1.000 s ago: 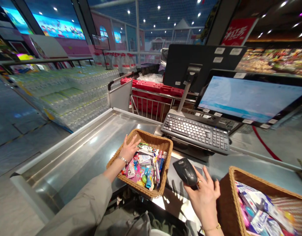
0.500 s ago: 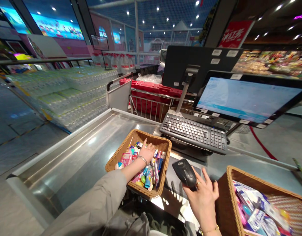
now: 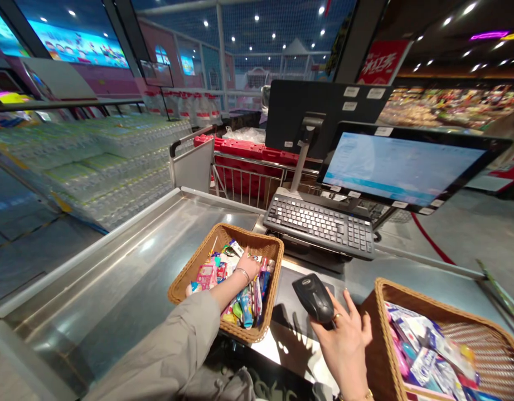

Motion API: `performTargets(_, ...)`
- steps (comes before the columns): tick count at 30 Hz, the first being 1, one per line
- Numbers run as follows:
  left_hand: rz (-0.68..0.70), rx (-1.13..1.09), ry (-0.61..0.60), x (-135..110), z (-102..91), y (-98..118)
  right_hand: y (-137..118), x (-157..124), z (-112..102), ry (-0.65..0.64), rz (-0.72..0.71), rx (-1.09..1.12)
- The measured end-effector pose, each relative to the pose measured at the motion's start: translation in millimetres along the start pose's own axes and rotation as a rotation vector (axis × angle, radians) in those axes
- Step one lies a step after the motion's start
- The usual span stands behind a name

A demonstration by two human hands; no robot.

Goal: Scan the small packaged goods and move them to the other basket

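Observation:
My left hand (image 3: 250, 265) reaches down into the left wicker basket (image 3: 277, 278), its fingers closed and bent among small colourful packages. A white-and-blue packet (image 3: 236, 248) lies right against its fingertips; whatever they grip is hidden. A pink package (image 3: 207, 275) and a blue tube-like item (image 3: 246, 311) lie around that hand. My right hand (image 3: 344, 331) grips a black handheld barcode scanner (image 3: 313, 298) between thumb and fingers, its other fingers spread. The scanner is held above the counter between the two baskets, its wide head towards the left basket.
A right wicker basket (image 3: 380, 328) holds boxed and wrapped goods (image 3: 428, 345). Behind the hands stand a black keyboard (image 3: 319, 220) and a lit screen (image 3: 403, 161). The metal counter (image 3: 127, 273) has a raised left edge. A shopping cart (image 3: 244, 178) stands beyond.
My left hand has drawn its fingers together and dipped among the packages; the white-and-blue packet now shows beside its fingertips. The scanner stays in my right hand. The view has shifted slightly right.

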State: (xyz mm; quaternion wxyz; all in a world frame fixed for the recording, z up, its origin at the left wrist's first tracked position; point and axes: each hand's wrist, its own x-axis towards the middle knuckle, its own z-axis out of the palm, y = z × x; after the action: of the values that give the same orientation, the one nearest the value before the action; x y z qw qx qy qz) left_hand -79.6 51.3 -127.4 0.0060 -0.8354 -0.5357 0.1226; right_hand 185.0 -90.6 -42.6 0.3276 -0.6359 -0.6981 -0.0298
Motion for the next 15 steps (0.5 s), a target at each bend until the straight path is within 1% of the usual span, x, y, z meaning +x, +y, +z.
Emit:
performTargets(8, -0.049, -0.054, -0.171, 7.9, 1.6, 13.0, -3.4, 3.1, 1.2, -0.038, 0.011, 0.026)
performTargets(12, -0.059, -0.077, -0.210, 9.6, -3.1, 14.8, -0.1, 2.1, 2.2, -0.029, 0.022, 0.025)
performTargets(15, -0.041, -0.085, -0.207, 8.8, -10.1, 15.2, 2.7, 1.4, 2.1, -0.022, 0.012, 0.015)
